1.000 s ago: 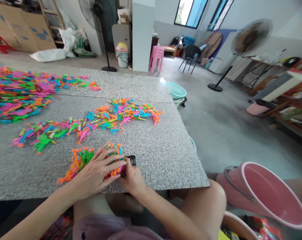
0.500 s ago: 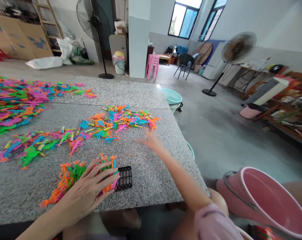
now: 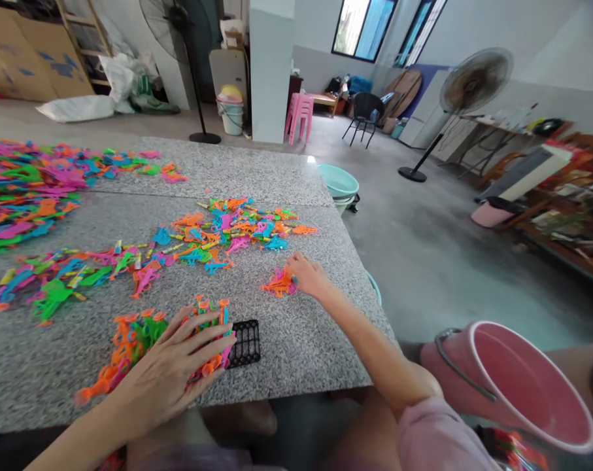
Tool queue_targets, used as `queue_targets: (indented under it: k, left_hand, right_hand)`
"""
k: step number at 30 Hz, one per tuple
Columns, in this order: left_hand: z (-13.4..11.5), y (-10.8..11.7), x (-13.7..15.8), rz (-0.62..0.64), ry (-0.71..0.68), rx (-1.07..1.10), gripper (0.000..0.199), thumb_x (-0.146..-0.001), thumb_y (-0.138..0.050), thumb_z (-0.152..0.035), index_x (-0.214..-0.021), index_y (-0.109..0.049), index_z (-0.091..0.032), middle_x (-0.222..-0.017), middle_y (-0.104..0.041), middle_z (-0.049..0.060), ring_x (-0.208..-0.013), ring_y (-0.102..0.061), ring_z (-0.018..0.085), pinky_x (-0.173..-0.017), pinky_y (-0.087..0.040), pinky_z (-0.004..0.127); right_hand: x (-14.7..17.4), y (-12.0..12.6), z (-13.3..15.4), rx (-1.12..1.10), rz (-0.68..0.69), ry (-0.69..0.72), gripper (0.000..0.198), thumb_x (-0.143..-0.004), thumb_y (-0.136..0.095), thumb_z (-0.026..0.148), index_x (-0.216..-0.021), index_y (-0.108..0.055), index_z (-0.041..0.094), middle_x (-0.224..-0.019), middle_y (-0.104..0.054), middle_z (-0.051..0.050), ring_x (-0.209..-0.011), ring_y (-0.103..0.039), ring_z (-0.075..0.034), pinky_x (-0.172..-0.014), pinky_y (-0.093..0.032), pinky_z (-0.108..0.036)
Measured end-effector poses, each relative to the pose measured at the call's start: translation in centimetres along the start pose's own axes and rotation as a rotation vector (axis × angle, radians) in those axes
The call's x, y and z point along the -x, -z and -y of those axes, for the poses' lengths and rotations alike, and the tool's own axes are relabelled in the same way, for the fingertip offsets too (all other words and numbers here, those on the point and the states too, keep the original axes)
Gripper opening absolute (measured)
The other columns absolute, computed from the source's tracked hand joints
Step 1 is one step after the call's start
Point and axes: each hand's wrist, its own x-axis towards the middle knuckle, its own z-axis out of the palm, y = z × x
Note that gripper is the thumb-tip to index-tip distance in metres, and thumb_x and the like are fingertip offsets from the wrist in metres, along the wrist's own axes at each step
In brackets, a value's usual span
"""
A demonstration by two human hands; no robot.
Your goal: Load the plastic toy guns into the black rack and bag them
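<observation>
My left hand (image 3: pixel 188 347) lies with fingers stretched across a row of small bright plastic toys with orange suction-cup tips (image 3: pixel 138 332). These toys stand close together, partly hidden under my palm. From under my fingertips sticks out the end of a black plastic grid rack (image 3: pixel 244 343). My right hand (image 3: pixel 308 275) is at the right part of the table, its fingers bent down onto a small bunch of orange, pink and blue plastic toys (image 3: pixel 279 282). Beyond it lies a loose pile of similar toys (image 3: pixel 227 232), with yellow-wrapped sticks among them.
A large heap of colourful toys (image 3: pixel 26 190) covers the far left of the speckled granite table (image 3: pixel 325 353). A pink bucket (image 3: pixel 465 373) stands on the floor at right. Green basins (image 3: pixel 338 182) stand by the table's right edge. Two standing fans are farther back.
My right hand has come nearer and closed on a small bunch of toys, which is now apart from the pile's right end. My left hand stays on the row.
</observation>
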Motion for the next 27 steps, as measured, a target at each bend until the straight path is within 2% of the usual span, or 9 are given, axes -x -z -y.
queue_targets:
  k: [4,8,13,15,17,20,22,24,27]
  left_hand:
    - [-0.2,0.3,0.1,0.031,0.03,0.019,0.043,-0.095,-0.059,-0.035,-0.138,-0.057,-0.03,-0.132,-0.067,-0.004,-0.131,-0.051,0.02,-0.128,-0.009,0.037]
    - [-0.6,0.7,-0.1,0.051,0.078,0.084,0.037,-0.097,-0.057,-0.034,-0.133,-0.06,-0.03,-0.131,-0.068,-0.002,-0.13,-0.052,0.022,-0.127,-0.018,0.044]
    - [-0.6,0.8,-0.3,0.06,0.068,0.089,0.035,-0.097,-0.057,-0.033,-0.132,-0.061,-0.029,-0.131,-0.068,-0.002,-0.13,-0.052,0.022,-0.128,-0.015,0.046]
    - [-0.5,0.7,-0.2,0.049,0.058,0.081,0.035,-0.097,-0.058,-0.034,-0.131,-0.062,-0.029,-0.132,-0.067,-0.002,-0.13,-0.051,0.022,-0.128,-0.015,0.046]
    - [-0.5,0.7,-0.2,0.055,0.06,0.076,0.035,-0.097,-0.058,-0.035,-0.131,-0.062,-0.029,-0.132,-0.067,-0.002,-0.131,-0.051,0.023,-0.128,-0.016,0.047]
    - [-0.5,0.7,-0.2,0.056,0.068,0.073,0.034,-0.097,-0.058,-0.034,-0.13,-0.062,-0.029,-0.131,-0.068,-0.001,-0.131,-0.052,0.023,-0.128,-0.016,0.048]
    - [-0.4,0.6,-0.2,0.054,0.071,0.074,0.034,-0.096,-0.058,-0.034,-0.129,-0.063,-0.029,-0.131,-0.068,-0.001,-0.13,-0.053,0.023,-0.128,-0.017,0.049]
    - [-0.4,0.6,-0.2,0.057,0.074,0.081,0.034,-0.097,-0.058,-0.035,-0.13,-0.063,-0.028,-0.131,-0.068,-0.001,-0.129,-0.053,0.024,-0.127,-0.017,0.05]
    - [-0.4,0.6,-0.3,0.074,0.093,0.107,0.034,-0.097,-0.058,-0.037,-0.129,-0.063,-0.028,-0.13,-0.069,0.001,-0.13,-0.053,0.025,-0.126,-0.018,0.052]
  right_hand:
    - [-0.6,0.3,-2.1,0.121,0.109,0.036,0.046,-0.086,-0.053,0.0,-0.131,-0.052,0.011,-0.124,-0.062,-0.018,-0.111,-0.064,-0.027,-0.088,-0.051,-0.034]
    - [1.6,-1.5,-2.5,-0.007,0.005,0.01,0.04,-0.088,-0.047,0.004,-0.127,-0.052,0.012,-0.114,-0.065,-0.015,-0.102,-0.065,-0.024,-0.085,-0.048,-0.031]
    - [4.0,-4.1,-2.0,-0.234,-0.126,-0.143,0.028,-0.084,-0.048,0.007,-0.108,-0.06,0.014,-0.104,-0.065,-0.011,-0.093,-0.064,-0.021,-0.082,-0.048,-0.029]
    - [4.2,-4.5,-1.7,-0.394,-0.196,-0.173,0.02,-0.083,-0.051,0.007,-0.098,-0.062,0.015,-0.104,-0.064,-0.011,-0.088,-0.064,-0.018,-0.081,-0.049,-0.028]
    - [4.4,-4.5,-1.3,-0.693,-0.208,-0.18,0.008,-0.084,-0.058,0.016,-0.091,-0.061,0.016,-0.093,-0.066,-0.008,-0.075,-0.064,-0.016,-0.073,-0.051,-0.028]
    - [5.5,-4.7,-0.3,-1.239,-0.117,-0.077,0.023,-0.084,-0.066,0.04,-0.086,-0.06,0.018,-0.072,-0.064,-0.001,-0.06,-0.062,-0.014,-0.062,-0.053,-0.027]
    - [6.6,-5.0,0.6,-1.424,-0.078,-0.017,0.032,-0.079,-0.07,0.048,-0.085,-0.061,0.018,-0.071,-0.065,0.0,-0.058,-0.061,-0.014,-0.057,-0.053,-0.026]
    - [7.7,-5.4,1.5,-1.408,-0.054,-0.023,0.031,-0.075,-0.073,0.045,-0.087,-0.065,0.017,-0.073,-0.066,0.0,-0.055,-0.059,-0.012,-0.053,-0.049,-0.024]
    - [9.0,-5.9,3.2,-1.196,-0.088,-0.079,0.021,-0.075,-0.069,0.031,-0.091,-0.068,0.017,-0.069,-0.064,0.001,-0.053,-0.053,-0.011,-0.051,-0.042,-0.023]
